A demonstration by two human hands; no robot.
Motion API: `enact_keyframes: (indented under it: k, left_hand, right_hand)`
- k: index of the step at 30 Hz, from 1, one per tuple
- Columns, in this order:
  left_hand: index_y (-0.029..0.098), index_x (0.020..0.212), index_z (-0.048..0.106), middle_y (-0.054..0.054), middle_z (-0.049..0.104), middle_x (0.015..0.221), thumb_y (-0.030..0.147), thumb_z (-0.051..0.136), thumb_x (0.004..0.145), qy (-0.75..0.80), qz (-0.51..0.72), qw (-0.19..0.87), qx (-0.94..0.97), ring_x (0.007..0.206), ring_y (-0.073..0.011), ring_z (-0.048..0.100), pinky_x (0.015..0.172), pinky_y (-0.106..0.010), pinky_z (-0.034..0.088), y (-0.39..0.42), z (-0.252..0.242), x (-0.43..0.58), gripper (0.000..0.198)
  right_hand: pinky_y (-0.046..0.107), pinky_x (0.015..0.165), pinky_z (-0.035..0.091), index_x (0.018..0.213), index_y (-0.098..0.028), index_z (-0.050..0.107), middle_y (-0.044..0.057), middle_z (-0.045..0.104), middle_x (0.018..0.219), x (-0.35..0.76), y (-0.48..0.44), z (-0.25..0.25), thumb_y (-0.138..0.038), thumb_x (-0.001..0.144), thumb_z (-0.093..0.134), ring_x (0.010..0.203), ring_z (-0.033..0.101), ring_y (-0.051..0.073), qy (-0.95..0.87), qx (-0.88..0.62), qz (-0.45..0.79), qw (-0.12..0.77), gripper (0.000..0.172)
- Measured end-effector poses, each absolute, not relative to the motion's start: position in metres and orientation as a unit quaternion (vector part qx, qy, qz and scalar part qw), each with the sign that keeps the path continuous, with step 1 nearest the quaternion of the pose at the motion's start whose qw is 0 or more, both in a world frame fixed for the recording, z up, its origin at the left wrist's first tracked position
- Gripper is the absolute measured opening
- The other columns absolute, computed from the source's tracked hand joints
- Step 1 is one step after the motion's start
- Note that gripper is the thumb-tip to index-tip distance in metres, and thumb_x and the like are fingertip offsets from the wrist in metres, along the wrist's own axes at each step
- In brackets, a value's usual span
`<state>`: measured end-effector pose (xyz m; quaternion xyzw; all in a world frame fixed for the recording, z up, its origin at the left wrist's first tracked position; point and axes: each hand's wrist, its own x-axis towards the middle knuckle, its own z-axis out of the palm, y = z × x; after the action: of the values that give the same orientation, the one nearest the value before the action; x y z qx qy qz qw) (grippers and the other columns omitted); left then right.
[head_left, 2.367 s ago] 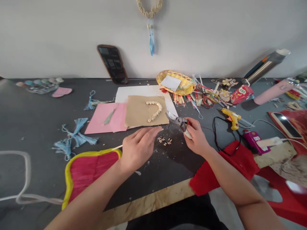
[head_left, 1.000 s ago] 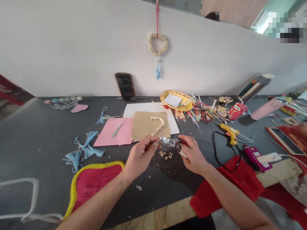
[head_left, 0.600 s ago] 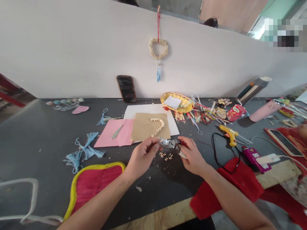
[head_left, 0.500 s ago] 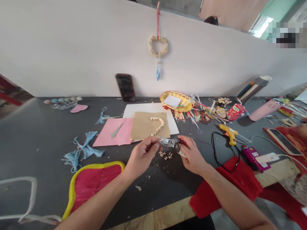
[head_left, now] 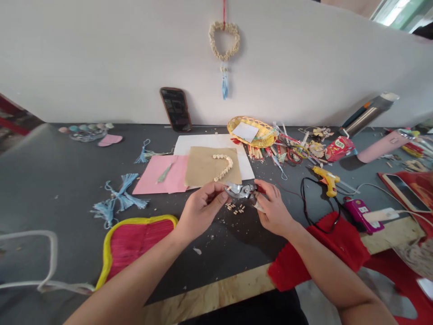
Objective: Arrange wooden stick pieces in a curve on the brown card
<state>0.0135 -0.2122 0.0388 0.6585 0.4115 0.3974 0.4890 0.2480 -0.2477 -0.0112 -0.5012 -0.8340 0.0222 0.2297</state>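
Observation:
My right hand (head_left: 275,206) is closed around the handles of metal pruning shears (head_left: 241,190), whose blades point left. My left hand (head_left: 203,205) pinches a small pale stick at the blade tips; the fingers hide most of it. Below the shears, several short cut pale pieces (head_left: 236,208) lie scattered on the dark table. Just beyond my hands, a curved row of pale pieces (head_left: 227,168) sits on a brown card (head_left: 199,167). This card overlaps a pink sheet (head_left: 149,178) and a white sheet (head_left: 189,141).
Blue tassels (head_left: 118,201) and a magenta pad with yellow edging (head_left: 138,243) lie to the left. A yellow basket (head_left: 252,131), a yellow glue gun (head_left: 326,180), a red cloth (head_left: 324,253) and a pink bottle (head_left: 382,146) are to the right. A heart-shaped ornament (head_left: 225,41) hangs on the wall.
The view has tilted down a little, so the table items sit higher in the picture. Both hands keep their holds, with the shears still at the left fingertips.

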Motion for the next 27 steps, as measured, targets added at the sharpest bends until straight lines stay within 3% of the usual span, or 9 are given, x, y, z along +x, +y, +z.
enact_keyframes:
  k: [6, 22, 24, 27]
  left_hand:
    - [0.016, 0.084, 0.064, -0.003, 0.068, 0.074, 0.031, 0.056, 0.088, 0.402, 0.402, 0.484, 0.665, 0.07, -0.0135, 0.061, 0.064, -0.024, 0.047, -0.2129, 0.0403, 0.0143, 0.017]
    - [0.016, 0.076, 0.064, -0.003, 0.067, 0.074, 0.031, 0.054, 0.09, 0.414, 0.365, 0.464, 0.693, 0.071, -0.013, 0.058, 0.065, -0.024, 0.042, -0.2182, 0.0402, 0.0125, 0.023]
    - [0.016, 0.076, 0.064, -0.003, 0.068, 0.074, 0.032, 0.054, 0.09, 0.411, 0.37, 0.461, 0.694, 0.07, -0.0131, 0.059, 0.065, -0.024, 0.043, -0.2195, 0.0408, 0.0122, 0.024]
    - [0.016, 0.076, 0.066, -0.003, 0.069, 0.073, 0.032, 0.054, 0.09, 0.41, 0.374, 0.452, 0.699, 0.069, -0.0132, 0.06, 0.065, -0.023, 0.043, -0.2221, 0.0426, 0.0118, 0.025]
  right_hand:
    - [0.053, 0.101, 0.037, 0.114, -0.02, 0.053, 0.015, 0.036, 0.142, 0.2477, -0.2482, -0.0099, -0.007, 0.072, 0.052, 0.124, 0.039, 0.033, -0.835, -0.497, 0.03, 0.235, 0.044]
    - [0.051, 0.096, 0.044, 0.105, -0.018, 0.053, 0.017, 0.043, 0.138, 0.2447, -0.2486, -0.01, -0.003, 0.073, 0.05, 0.119, 0.045, 0.031, -0.839, -0.467, 0.064, 0.273, 0.035]
    - [0.05, 0.096, 0.045, 0.109, -0.019, 0.05, 0.017, 0.046, 0.135, 0.2425, -0.2491, -0.0107, -0.003, 0.074, 0.048, 0.12, 0.047, 0.03, -0.824, -0.468, 0.082, 0.309, 0.038]
    - [0.048, 0.096, 0.047, 0.13, -0.017, 0.037, 0.018, 0.047, 0.133, 0.2402, -0.2488, -0.0119, -0.003, 0.075, 0.048, 0.121, 0.049, 0.028, -0.799, -0.478, 0.111, 0.349, 0.058]
